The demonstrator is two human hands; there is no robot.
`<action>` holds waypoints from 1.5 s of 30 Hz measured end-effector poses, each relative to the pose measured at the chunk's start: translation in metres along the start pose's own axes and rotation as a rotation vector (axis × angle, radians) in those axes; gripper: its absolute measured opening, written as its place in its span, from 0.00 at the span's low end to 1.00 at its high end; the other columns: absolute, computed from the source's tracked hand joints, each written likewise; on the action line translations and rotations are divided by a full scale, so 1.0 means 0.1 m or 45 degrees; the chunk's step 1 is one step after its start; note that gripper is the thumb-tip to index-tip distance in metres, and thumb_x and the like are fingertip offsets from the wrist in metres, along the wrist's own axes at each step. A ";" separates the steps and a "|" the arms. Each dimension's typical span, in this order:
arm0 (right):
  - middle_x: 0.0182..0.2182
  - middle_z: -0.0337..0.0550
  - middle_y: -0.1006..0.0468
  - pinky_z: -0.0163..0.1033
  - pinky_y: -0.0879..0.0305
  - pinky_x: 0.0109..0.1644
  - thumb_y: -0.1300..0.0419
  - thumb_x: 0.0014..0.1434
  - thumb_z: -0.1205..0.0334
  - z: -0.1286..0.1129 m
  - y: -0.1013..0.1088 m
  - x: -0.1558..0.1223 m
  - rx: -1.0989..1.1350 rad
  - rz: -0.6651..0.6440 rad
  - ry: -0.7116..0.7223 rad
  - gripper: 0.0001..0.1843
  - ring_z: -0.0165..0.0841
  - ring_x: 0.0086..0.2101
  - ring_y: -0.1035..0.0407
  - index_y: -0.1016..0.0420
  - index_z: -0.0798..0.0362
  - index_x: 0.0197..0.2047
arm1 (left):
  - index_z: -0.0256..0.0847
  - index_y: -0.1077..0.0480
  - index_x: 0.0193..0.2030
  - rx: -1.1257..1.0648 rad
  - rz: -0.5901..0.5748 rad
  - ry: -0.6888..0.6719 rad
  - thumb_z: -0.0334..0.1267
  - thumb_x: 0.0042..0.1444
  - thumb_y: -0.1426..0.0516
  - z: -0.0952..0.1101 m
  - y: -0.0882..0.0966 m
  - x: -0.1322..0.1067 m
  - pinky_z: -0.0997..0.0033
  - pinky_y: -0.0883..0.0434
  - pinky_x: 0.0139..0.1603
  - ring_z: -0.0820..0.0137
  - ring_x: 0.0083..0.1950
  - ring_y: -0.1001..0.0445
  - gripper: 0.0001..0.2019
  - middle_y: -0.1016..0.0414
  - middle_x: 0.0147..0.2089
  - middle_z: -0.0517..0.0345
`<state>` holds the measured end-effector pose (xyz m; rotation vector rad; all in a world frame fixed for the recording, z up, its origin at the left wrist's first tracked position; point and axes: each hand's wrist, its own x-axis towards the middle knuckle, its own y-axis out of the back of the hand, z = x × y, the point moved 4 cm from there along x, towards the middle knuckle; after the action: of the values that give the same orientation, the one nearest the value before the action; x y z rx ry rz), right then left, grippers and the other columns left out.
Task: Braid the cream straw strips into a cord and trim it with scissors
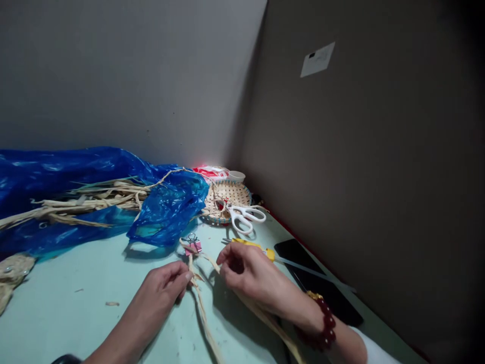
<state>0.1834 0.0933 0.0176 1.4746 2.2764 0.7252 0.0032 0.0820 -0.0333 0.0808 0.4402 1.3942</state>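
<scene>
A pink binder clip (193,246) grips the top of some pale dried-fibre strands (204,316) on the table. Just below the clip, my left hand (166,283) is closed, pinching one strand between thumb and fingers. My right hand (252,275) is closed on another strand, which runs from the clip into the fingers and comes out below the palm toward the front edge of the view. The two strands spread apart under the clip. Behind my right hand lies a yellow-handled cutter knife (270,254), partly covered by the fingers.
A blue plastic bag (166,212) with a bundle of dried strands (94,202) spreads at the back left. White-handled scissors (244,217) rest against a woven basket (231,192), near a white cup (237,176). A black phone-like slab (322,283) lies right. A woven piece (15,270) sits far left.
</scene>
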 end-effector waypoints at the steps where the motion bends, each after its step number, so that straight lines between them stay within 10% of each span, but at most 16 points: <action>1: 0.26 0.36 0.29 0.31 0.41 0.31 0.45 0.52 0.69 0.02 -0.01 0.01 0.198 -0.052 -0.042 0.09 0.27 0.26 0.36 0.30 0.54 0.38 | 0.43 0.40 0.22 0.002 0.002 0.005 0.56 0.49 0.46 0.00 0.00 0.00 0.76 0.56 0.18 0.77 0.19 0.54 0.18 0.47 0.18 0.70; 8: 0.27 0.34 0.29 0.30 0.39 0.33 0.43 0.46 0.74 -0.06 -0.27 0.03 0.795 -0.295 -0.150 0.16 0.24 0.25 0.35 0.30 0.55 0.40 | 0.37 0.27 0.28 -0.167 0.033 -0.065 0.42 0.49 0.43 0.01 0.02 -0.01 0.77 0.43 0.24 0.73 0.25 0.40 0.09 0.32 0.24 0.63; 12: 0.29 0.37 0.27 0.31 0.40 0.31 0.44 0.50 0.71 -0.03 -0.35 0.03 0.465 -0.124 -0.108 0.10 0.27 0.28 0.35 0.29 0.54 0.37 | 0.36 0.26 0.31 -0.272 -0.007 -0.104 0.40 0.51 0.43 0.06 0.00 -0.05 0.74 0.36 0.33 0.69 0.33 0.33 0.09 0.27 0.29 0.59; 18: 0.26 0.35 0.26 0.31 0.42 0.29 0.45 0.55 0.68 0.00 -0.37 0.00 0.084 0.030 0.056 0.04 0.27 0.27 0.34 0.31 0.51 0.34 | 0.39 0.34 0.25 -0.214 0.026 -0.031 0.46 0.54 0.44 0.07 0.00 -0.09 0.77 0.53 0.20 0.77 0.21 0.52 0.13 0.48 0.20 0.71; 29: 0.26 0.34 0.28 0.32 0.44 0.30 0.45 0.58 0.66 -0.03 -0.34 -0.04 -0.036 0.175 0.076 0.02 0.27 0.26 0.35 0.35 0.52 0.36 | 0.39 0.32 0.25 -0.371 -0.005 0.037 0.42 0.44 0.36 0.06 -0.02 -0.09 0.78 0.43 0.24 0.76 0.24 0.42 0.11 0.38 0.21 0.68; 38: 0.23 0.36 0.31 0.34 0.47 0.33 0.47 0.58 0.69 -0.11 -0.04 -0.20 -0.334 -0.188 0.060 0.08 0.27 0.27 0.40 0.32 0.53 0.28 | 0.39 0.28 0.30 -0.397 -0.005 0.062 0.44 0.47 0.36 0.06 -0.02 -0.10 0.75 0.37 0.32 0.72 0.29 0.34 0.11 0.30 0.26 0.65; 45: 0.21 0.33 0.40 0.35 0.54 0.28 0.49 0.51 0.77 -0.01 0.16 -0.55 -0.587 -0.113 0.012 0.12 0.27 0.24 0.52 0.46 0.52 0.25 | 0.40 0.29 0.30 -0.340 0.004 0.005 0.48 0.47 0.37 0.02 0.00 -0.08 0.73 0.36 0.33 0.68 0.32 0.31 0.13 0.28 0.28 0.63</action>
<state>0.2174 0.0484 0.0278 1.1475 1.9844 1.1363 0.0034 0.0751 -0.0292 -0.1384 0.2539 1.4450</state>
